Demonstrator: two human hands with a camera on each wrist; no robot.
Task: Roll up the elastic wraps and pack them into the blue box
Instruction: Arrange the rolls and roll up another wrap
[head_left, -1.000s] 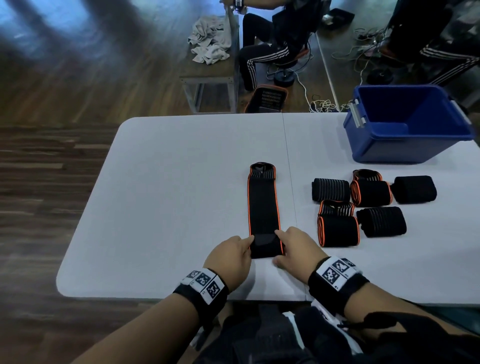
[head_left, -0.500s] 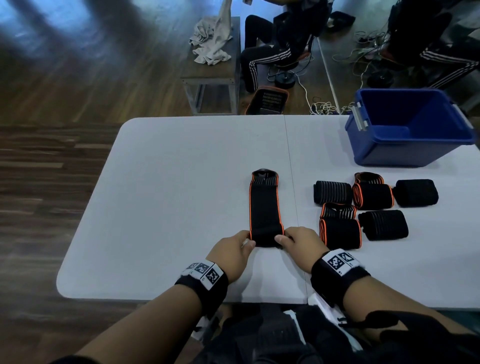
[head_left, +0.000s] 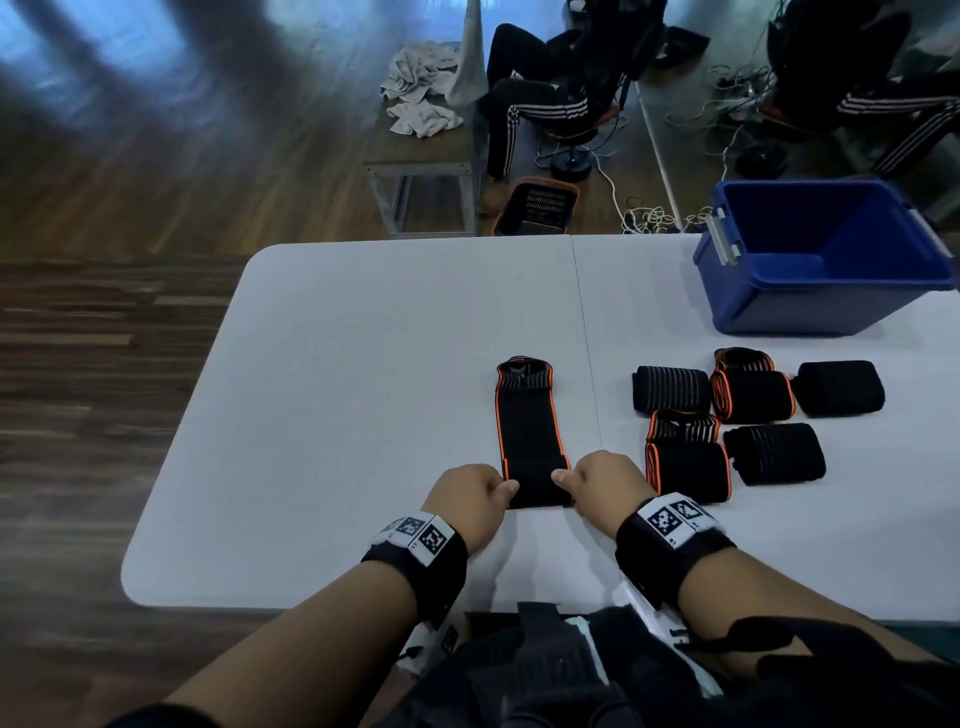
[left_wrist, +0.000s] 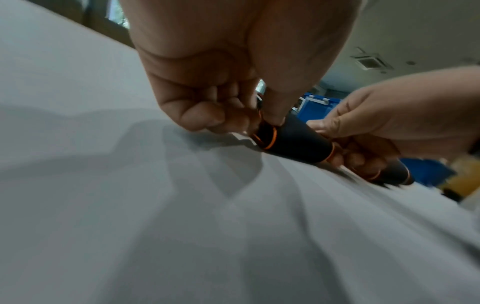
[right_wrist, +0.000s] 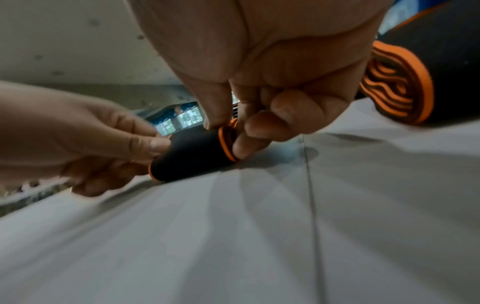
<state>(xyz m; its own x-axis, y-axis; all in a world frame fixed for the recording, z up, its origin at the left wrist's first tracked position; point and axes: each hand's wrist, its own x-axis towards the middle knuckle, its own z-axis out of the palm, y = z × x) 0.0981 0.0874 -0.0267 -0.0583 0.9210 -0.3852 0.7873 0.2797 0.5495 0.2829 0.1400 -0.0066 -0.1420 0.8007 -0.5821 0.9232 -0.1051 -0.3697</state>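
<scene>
**Rolling wrap number six, box not loaded yet**

White folding table (head_left: 363, 415) over a dark wood floor is being used as the work surface, with the blue box (head_left: 810, 306) sitting at its far right corner.

The wrap (head_left: 527, 421) is being rolled from the near end, lying flat and stretched away toward the far edge. It's black stretch fabric edged in orange, with a grey-striped patch at the far end. The started roll is being pinched at both ends: the left hand (head_left: 470, 501) is curled onto the left end, thumb on top, and the right hand (head_left: 605, 480) is clamped the same way on the right end.

Handling-wise it's probably being treated as light, soft and springy, so the roll is likely wanting to loosen or cone out if pressure isn't being kept even. Taking hold at the orange edges looks like the sensible spot, keeping the layers lined up.

Five finished rolls (head_left: 753, 415) are being kept just right of the hands, near the box and not inside it.
</scene>
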